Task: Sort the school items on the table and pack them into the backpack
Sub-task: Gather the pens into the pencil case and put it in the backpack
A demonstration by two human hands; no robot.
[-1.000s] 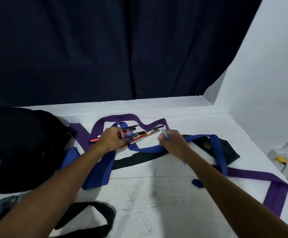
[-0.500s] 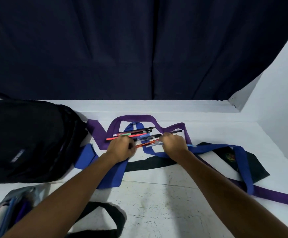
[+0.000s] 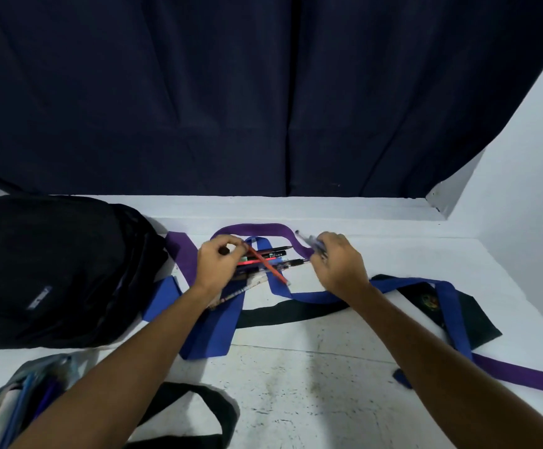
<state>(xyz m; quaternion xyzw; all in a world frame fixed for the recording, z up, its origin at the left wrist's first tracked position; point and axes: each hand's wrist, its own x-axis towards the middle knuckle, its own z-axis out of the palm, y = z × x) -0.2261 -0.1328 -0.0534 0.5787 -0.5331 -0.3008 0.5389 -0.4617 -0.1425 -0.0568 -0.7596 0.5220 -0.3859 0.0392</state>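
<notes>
Several pens and pencils (image 3: 271,259) lie in a loose heap on the white table (image 3: 312,377), over blue and purple ribbons. My left hand (image 3: 216,265) pinches a red pencil (image 3: 268,265) that slants down to the right, lifted off the heap. My right hand (image 3: 336,264) grips a couple of clear blue pens (image 3: 309,241) whose tips stick out to the upper left. A black backpack (image 3: 50,270) lies on the table to the left of my left hand.
A blue ribbon (image 3: 208,332), a purple ribbon (image 3: 254,229) and a dark green strip with a badge (image 3: 425,301) sprawl over the table. An open grey pouch (image 3: 14,406) with pens sits at the bottom left, a black strap loop (image 3: 199,416) beside it. White wall on the right.
My left hand has picked a red pencil out of the heap. My right hand has lifted a couple of pens and moved right. The view turned left, showing more backpack and the pouch.
</notes>
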